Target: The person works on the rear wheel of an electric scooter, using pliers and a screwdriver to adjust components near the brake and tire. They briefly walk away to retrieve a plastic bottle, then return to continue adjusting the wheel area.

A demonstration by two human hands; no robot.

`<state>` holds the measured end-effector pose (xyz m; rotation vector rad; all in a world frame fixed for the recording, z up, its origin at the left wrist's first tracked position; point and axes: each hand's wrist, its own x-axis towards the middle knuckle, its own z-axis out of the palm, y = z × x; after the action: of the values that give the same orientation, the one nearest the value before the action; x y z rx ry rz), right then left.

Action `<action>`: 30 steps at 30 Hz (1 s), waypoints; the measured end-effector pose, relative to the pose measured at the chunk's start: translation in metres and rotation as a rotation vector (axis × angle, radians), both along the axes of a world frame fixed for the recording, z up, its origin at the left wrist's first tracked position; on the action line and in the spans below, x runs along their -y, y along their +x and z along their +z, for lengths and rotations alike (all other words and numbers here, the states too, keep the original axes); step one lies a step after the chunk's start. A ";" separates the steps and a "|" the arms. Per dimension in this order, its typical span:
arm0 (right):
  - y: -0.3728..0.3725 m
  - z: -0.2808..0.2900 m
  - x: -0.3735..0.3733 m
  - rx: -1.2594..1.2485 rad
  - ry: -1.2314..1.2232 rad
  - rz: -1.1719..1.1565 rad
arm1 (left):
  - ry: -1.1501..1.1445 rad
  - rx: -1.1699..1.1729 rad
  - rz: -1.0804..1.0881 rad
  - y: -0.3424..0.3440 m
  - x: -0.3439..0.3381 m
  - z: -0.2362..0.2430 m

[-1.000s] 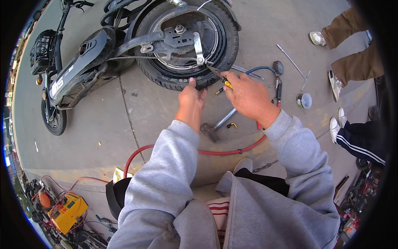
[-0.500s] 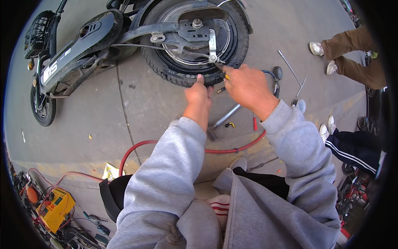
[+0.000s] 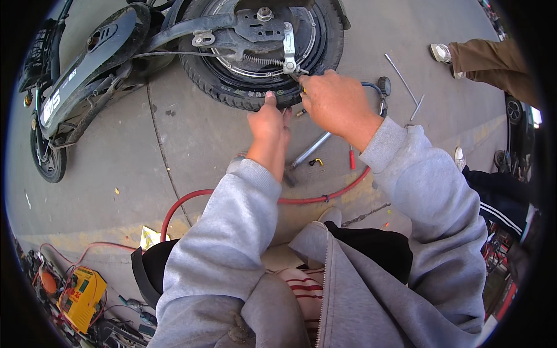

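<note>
An electric scooter lies on its side, its rear wheel in front of me. My left hand grips the tyre's near edge, thumb on the sidewall and fingers round the tread. My right hand is closed around what look like yellow-handled pliers, mostly hidden by the hand. Their tip is at the lower end of a silver brake lever, by the wheel's inner rim. A spring and a cable run to that lever.
On the concrete lie a red hose, a steel-handled hammer, a red screwdriver, a pressure gauge and a T-shaped wrench. A yellow box stands lower left. A person in brown trousers is at right.
The whole view has shifted, so the scooter sits further left and higher. Both hands keep their places at the wheel. The bystanders' legs at right have changed position in the picture.
</note>
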<state>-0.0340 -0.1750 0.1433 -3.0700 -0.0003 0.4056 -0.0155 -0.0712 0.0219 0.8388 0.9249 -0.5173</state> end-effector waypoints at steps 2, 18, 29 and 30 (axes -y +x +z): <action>0.013 0.005 -0.005 -0.066 -0.120 0.109 | -0.012 -0.032 0.020 0.001 0.000 0.001; -0.004 0.038 0.016 -0.101 -0.247 0.094 | -0.007 -0.057 -0.001 0.008 -0.001 -0.013; 0.005 0.011 0.001 -0.044 -0.181 0.038 | -0.023 -0.067 -0.021 0.009 -0.006 0.001; 0.011 0.012 -0.001 -0.072 -0.186 0.039 | -0.026 -0.051 -0.022 0.009 -0.007 0.002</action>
<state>-0.0233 -0.1735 0.1557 -3.2402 -0.0210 0.5479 -0.0062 -0.0647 0.0243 0.8160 0.9547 -0.5715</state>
